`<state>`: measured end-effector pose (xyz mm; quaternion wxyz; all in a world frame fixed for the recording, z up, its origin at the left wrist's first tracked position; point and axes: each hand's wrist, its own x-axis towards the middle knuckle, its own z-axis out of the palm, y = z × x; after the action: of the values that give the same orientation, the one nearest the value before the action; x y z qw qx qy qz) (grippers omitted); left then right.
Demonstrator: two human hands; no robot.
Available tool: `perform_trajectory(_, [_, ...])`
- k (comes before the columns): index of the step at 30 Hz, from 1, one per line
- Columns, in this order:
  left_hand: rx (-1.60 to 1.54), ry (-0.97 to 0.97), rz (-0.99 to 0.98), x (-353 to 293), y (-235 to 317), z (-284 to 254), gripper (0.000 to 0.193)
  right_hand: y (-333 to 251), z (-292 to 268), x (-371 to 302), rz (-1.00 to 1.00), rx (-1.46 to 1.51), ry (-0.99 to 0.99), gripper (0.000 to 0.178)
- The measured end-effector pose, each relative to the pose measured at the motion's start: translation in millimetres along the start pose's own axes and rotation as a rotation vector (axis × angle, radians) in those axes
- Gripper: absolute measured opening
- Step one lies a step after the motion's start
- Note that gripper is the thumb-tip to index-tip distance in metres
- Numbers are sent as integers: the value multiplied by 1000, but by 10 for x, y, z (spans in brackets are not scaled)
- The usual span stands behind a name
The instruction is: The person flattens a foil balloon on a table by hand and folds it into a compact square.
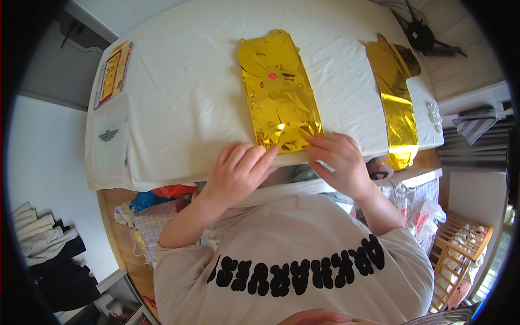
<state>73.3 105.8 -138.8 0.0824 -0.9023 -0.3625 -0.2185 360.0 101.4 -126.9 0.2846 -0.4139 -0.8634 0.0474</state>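
A flat gold foil balloon lies on the white-covered table in front of me, with small red spots and creases near its close end. My left hand is closed at its near left corner, fingers bent and the index fingertip on the foil. At the near right corner, my right hand has its fingertips on the foil's edge, and its thumb is apart from the fingers. A second gold foil piece, long and uninflated, lies to the right, its near end hanging at the table's edge.
A white cloth covers the table. At its left lie a printed colourful card and a clear plastic bag. A black device with several arms is at the far right. White coiled ribbon rests at the right edge; a wooden rack stands below.
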Motion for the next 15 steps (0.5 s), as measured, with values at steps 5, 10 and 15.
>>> perform_trajectory(5, [2,-7,53,43,-76,1,43,105,-90,-85,388,410,169,32])
perform_trajectory(10, [-27,-28,46,16,-86,94,46,168,-140,-76,343,51,92,22])
perform_trajectory(15, [-108,-56,27,17,-93,76,47,41,-63,33,436,55,117,24])
